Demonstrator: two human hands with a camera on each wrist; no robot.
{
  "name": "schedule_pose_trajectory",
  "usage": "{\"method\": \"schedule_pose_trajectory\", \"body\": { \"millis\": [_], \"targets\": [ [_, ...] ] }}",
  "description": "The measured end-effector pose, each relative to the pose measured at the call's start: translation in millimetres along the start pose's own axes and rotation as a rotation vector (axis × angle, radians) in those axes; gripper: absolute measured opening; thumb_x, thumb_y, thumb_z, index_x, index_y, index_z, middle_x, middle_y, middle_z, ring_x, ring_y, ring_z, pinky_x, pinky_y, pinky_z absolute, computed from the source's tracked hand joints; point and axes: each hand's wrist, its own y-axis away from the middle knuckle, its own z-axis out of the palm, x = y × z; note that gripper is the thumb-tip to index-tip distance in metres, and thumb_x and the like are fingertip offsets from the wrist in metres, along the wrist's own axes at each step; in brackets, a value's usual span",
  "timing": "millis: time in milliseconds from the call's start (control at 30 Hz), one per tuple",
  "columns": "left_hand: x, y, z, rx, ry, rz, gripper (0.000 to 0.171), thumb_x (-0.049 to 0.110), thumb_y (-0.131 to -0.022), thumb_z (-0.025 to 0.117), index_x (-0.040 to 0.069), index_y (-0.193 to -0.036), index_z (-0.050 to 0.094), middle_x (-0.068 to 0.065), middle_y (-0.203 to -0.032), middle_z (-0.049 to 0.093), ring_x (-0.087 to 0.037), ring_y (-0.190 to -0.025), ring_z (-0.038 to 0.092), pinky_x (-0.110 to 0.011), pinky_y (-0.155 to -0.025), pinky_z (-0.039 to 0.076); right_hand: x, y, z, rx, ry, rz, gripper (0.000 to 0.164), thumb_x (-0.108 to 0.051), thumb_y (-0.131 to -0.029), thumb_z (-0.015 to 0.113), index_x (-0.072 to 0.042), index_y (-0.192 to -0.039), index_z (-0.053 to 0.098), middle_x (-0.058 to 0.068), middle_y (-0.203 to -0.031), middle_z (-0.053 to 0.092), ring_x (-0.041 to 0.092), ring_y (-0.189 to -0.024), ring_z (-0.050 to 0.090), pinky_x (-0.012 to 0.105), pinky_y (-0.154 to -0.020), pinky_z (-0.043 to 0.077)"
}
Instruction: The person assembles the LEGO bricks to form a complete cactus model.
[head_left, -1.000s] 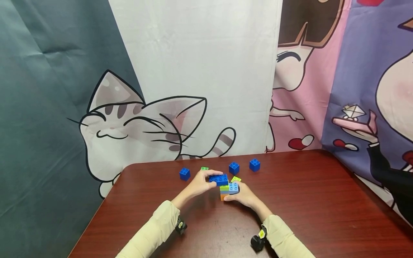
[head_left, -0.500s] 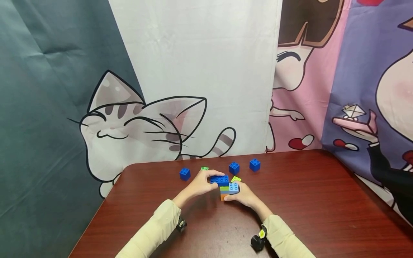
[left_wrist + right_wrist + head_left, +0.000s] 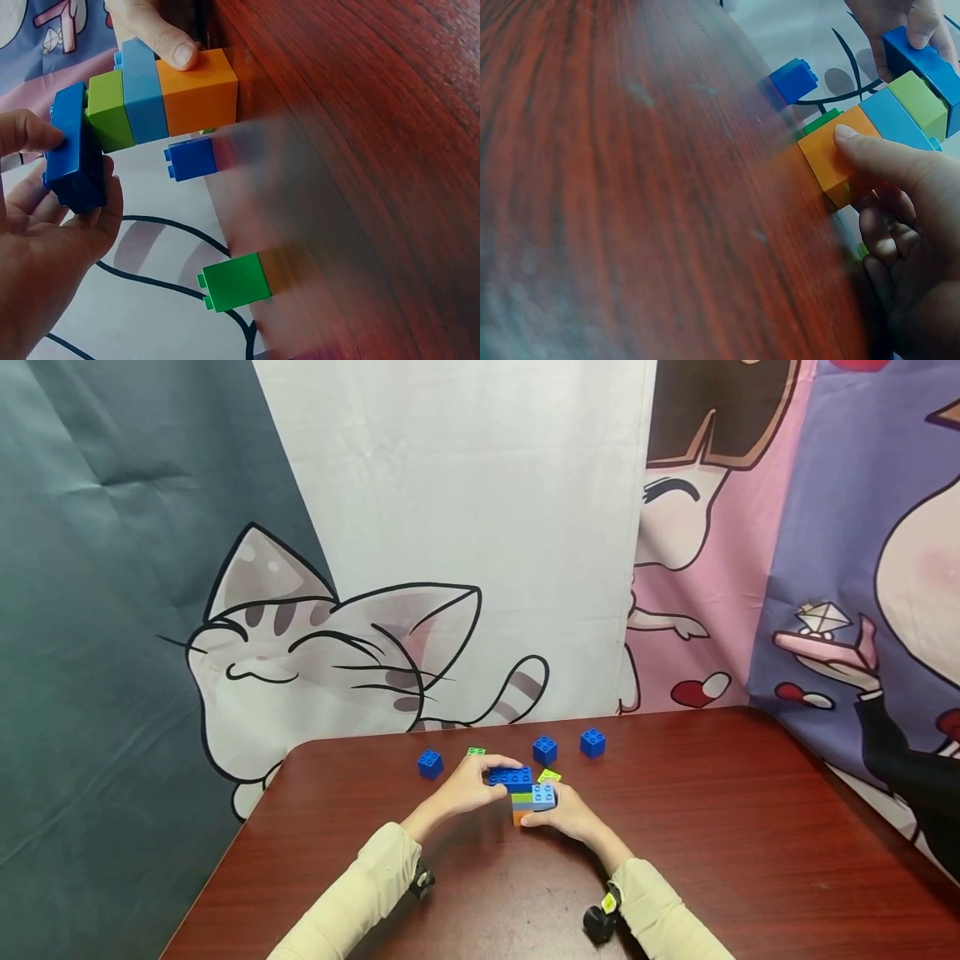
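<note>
Hands (image 3: pixel 462 787) (image 3: pixel 573 816) hold bricks (image 3: pixel 512 780); cartoon cloth (image 3: pixel 487 502) backs brown table (image 3: pixel 735 827).

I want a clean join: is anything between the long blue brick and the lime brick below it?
Nothing visible stands between them: the long blue brick meets or nearly meets the lime brick; the left hand grips outside that joint.

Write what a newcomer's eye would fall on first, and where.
The big cartoon cat on the backdrop, left of centre, would probably come first. Next comes the toy brick stack below the head view's centre: the left hand holds the long dark blue brick at its top, the right hand the orange brick at its base.
</note>
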Motion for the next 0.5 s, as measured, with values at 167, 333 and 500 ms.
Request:
{"method": "schedule_pose_trajectory", "body": {
  "millis": [167,333,500],
  "targets": [
    [-0.8,-0.5,0.7,-0.004,-0.001,0.003,0.037,0.004,-0.085,0.062,0.013,-0.121,0.067,-0.01,-0.122,0.067,-0.019,-0.098,0.058,-0.024,-0.081,0.051,0.3,0.1,0.0,0.001,0.002,-0.004,0.056,-0.017,-0.078,0.082,0.004,-0.124,0.056,0.015,-0.11,0.07,0.016,-0.096,0.065,0.028,-0.085,0.053],
    [-0.4,-0.7,1.3,-0.003,-0.008,0.021,0.035,0.006,-0.087,0.064,0.012,-0.121,0.066,-0.009,-0.121,0.067,-0.019,-0.1,0.059,-0.028,-0.086,0.052,0.6,-0.8,-0.5,-0.009,-0.006,-0.019,0.056,-0.017,-0.079,0.082,0.004,-0.123,0.057,0.016,-0.11,0.07,0.015,-0.095,0.065,0.028,-0.085,0.052],
    [1.0,-1.9,2.2,0.0,0.005,0.024,0.031,0.016,-0.089,0.069,0.012,-0.12,0.065,-0.008,-0.119,0.068,-0.02,-0.105,0.061,-0.034,-0.094,0.051,0.1,-0.5,-0.8,-0.012,0.001,-0.007,0.055,-0.019,-0.079,0.081,0.004,-0.123,0.057,0.015,-0.11,0.07,0.016,-0.095,0.066,0.027,-0.085,0.053]
  ]
}}
